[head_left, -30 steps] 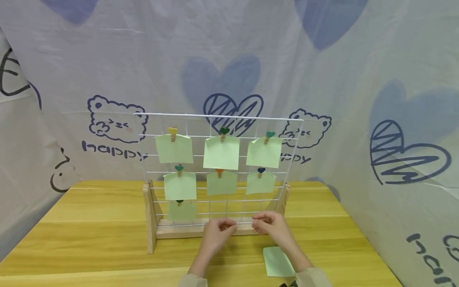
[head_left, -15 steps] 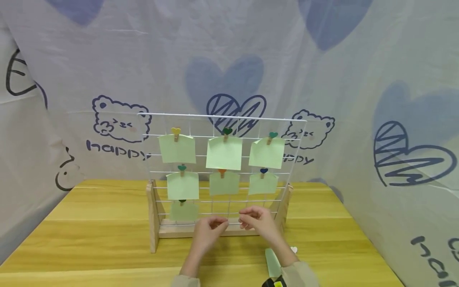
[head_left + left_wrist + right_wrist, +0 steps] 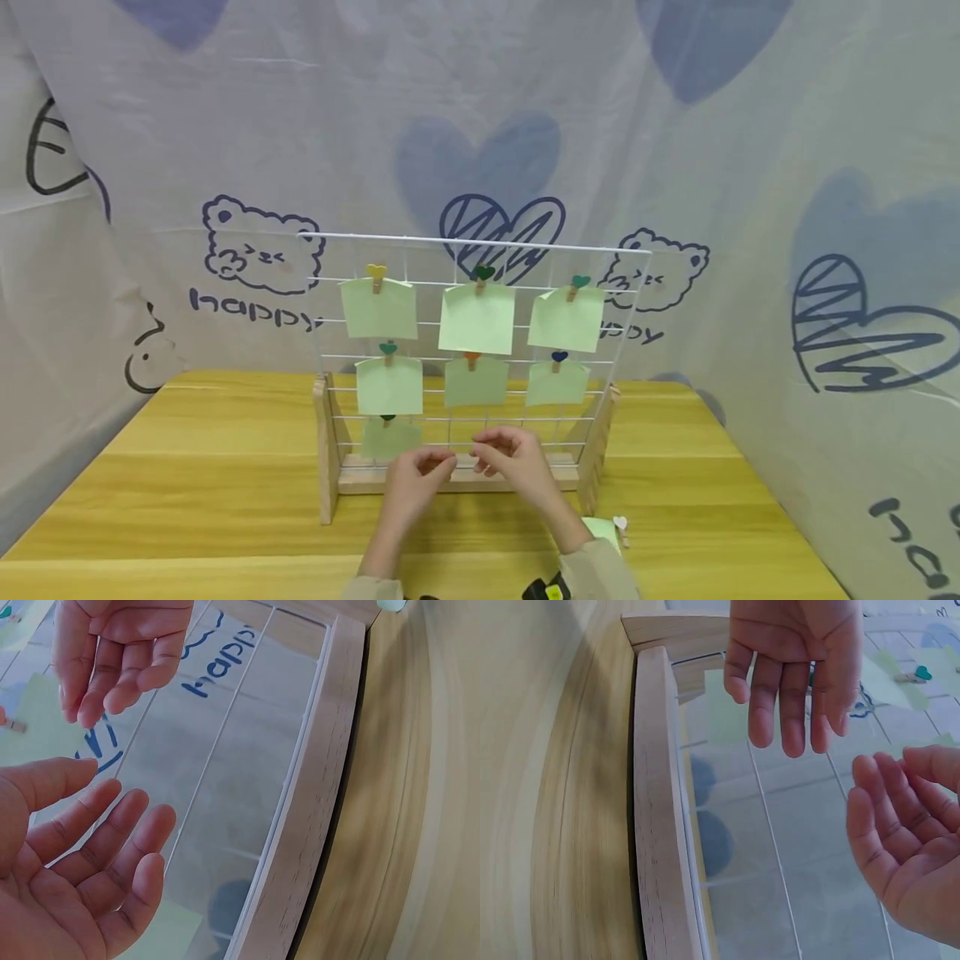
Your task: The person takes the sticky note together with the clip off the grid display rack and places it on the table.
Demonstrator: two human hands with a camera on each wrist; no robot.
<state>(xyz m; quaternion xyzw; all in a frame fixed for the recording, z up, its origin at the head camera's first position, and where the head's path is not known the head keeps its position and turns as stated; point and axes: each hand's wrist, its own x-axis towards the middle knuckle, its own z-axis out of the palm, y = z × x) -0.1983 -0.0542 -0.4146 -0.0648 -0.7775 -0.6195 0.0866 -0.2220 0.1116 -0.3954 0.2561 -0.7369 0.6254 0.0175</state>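
My left hand [image 3: 420,479] and right hand [image 3: 513,458] hover before the lower part of a white wire grid [image 3: 472,243], fingertips facing each other across a small gap. Both have loosely bent fingers; the wrist views show nothing in the left hand [image 3: 90,870] or the right hand [image 3: 915,847]. Pale green paper notes hang on the grid by small wooden clothespins with coloured hearts, among them a middle note [image 3: 477,321] with a dark green heart clothespin [image 3: 483,275]. In the bottom row, a note [image 3: 392,439] hangs left of the hands.
The grid stands in a wooden base [image 3: 367,481] on a wood-grain table [image 3: 697,500]. Near my right sleeve lie a partly covered green note [image 3: 602,531] and a white heart clothespin [image 3: 621,527]. A black object with a yellow patch [image 3: 553,592] shows beside that sleeve. A patterned cloth [image 3: 480,75] hangs behind.
Both hands have moved left along the grid's lower part, the gap between them narrowing. My right sleeve covers more of the loose note, and the white heart clothespin has come into view.
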